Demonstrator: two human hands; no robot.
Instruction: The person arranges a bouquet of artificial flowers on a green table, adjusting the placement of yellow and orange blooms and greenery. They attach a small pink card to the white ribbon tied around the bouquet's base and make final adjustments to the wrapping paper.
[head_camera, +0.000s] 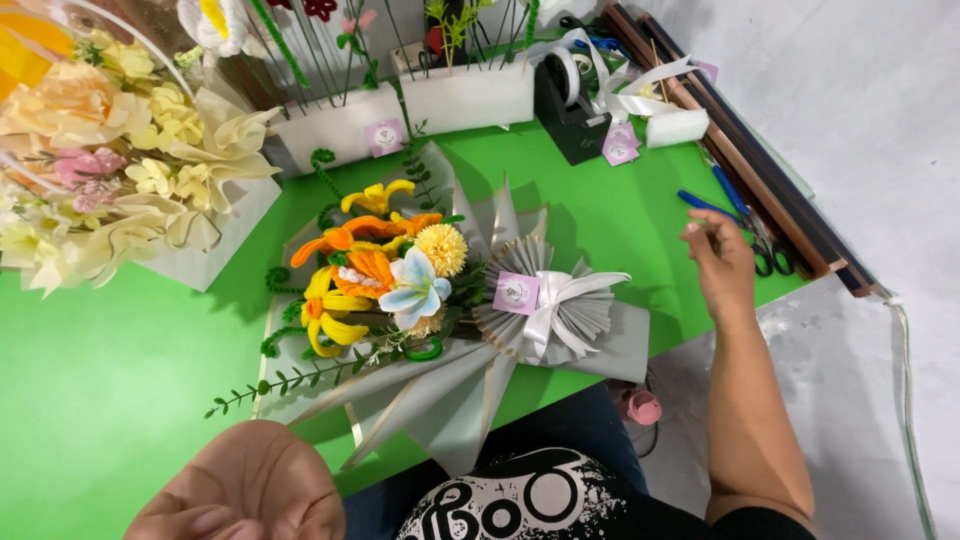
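The right arm stretches forward and away from the body, bare from the sleeve down, forearm nearly straight. The right hand (718, 255) is seen from the back, fingers curled inward with the fingertips pinched close together — whether anything lies between them cannot be told. The left hand (245, 487) sits low and close to the camera, raised near the chest, palm turned upward and loosely cupped, fingers bent — its thumb side partly cut off by the frame's lower edge.
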